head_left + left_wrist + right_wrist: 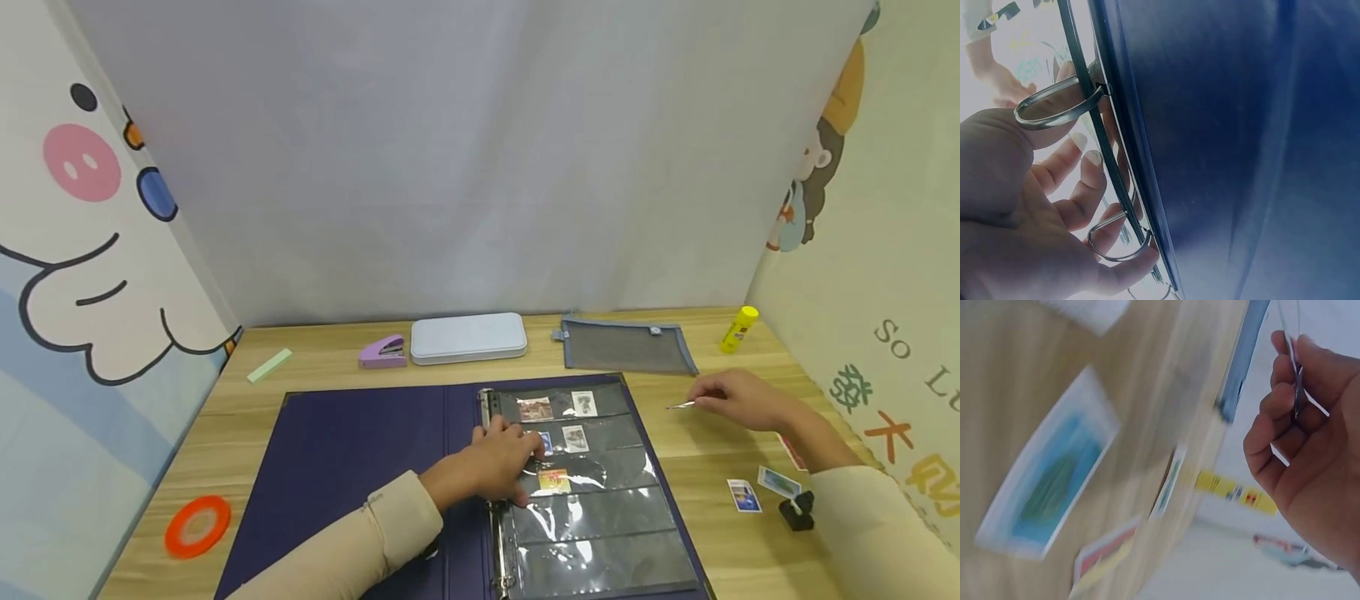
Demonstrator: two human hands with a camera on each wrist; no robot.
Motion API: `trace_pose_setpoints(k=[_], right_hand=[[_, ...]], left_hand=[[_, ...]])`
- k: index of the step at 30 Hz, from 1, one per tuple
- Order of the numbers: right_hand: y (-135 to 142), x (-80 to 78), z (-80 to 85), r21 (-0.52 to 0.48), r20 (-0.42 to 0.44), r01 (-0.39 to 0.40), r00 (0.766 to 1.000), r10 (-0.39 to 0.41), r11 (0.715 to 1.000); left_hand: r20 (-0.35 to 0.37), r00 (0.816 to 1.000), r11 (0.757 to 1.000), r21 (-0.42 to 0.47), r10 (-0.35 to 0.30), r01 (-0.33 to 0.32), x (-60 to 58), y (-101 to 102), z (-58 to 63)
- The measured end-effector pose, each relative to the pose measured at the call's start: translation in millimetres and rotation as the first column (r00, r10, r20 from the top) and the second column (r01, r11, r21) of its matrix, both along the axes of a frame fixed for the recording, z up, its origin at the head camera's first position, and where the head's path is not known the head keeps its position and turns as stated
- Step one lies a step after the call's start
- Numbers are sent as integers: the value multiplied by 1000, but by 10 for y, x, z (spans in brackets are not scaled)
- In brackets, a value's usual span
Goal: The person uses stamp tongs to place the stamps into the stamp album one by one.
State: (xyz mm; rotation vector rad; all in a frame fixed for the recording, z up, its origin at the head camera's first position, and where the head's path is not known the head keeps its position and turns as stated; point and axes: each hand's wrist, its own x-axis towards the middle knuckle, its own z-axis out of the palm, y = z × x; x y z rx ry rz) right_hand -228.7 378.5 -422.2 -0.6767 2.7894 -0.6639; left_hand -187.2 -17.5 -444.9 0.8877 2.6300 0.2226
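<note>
A dark blue ring binder album (352,467) lies spread on the table, with a clear-pocket page (600,533) on its right side. Several stamps, among them a yellow-red stamp (554,481), sit in the upper pockets. My left hand (495,462) rests on the page beside the metal rings (1119,237), partly covering a blue stamp (546,442). Right of the album, my right hand (738,398) pinches metal tweezers (681,406) between thumb and fingers, their tips pointing left with no stamp visible in them. Nearer me lie a blue stamp (744,496) and a blue-green stamp (780,482).
Along the back are a purple stapler (383,352), a pale tin case (468,338), a grey mesh pouch (626,345) and a yellow glue stick (739,330). Orange tape (180,533) lies at left. A small black object (797,510) sits by my right sleeve.
</note>
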Motion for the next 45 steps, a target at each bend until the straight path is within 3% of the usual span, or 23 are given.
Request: trace_pose_setpoints(k=[3,7,13,18,26,30,33,40,45], right_hand=[[260,142,8,22,28,109,994,-109,994],[507,286,-26,77,67,244,966,-250,967],[732,450,-122,120,71,339,934,-349,933],[781,472,-180,151,51,398,911,-409,905],[763,437,-180,162,71,531,835,-546,832],[739,417,-192,132,46,564,818,-574,815],[689,398,-198,97,12,549,834,-552,830],[468,284,-168,15,-57,416,908,-415,909],[189,115,-122,-74,-65,236,968,-241,969]], left_hand=[[4,1000,1000,2,2,-2,0,-2,0],[2,1000,1000,-12,11,-11,-1,-16,22],[0,1000,1000,-6,12,-12,17,-26,25],[-6,1000,1000,0,8,-8,23,-28,13],[-12,1000,1000,4,0,0,29,2,-3],[-3,1000,1000,3,0,0,30,14,4],[4,1000,1000,4,1,-1,27,22,10],[8,1000,1000,-3,-5,5,25,36,15],[12,1000,1000,-5,4,-4,28,34,35]])
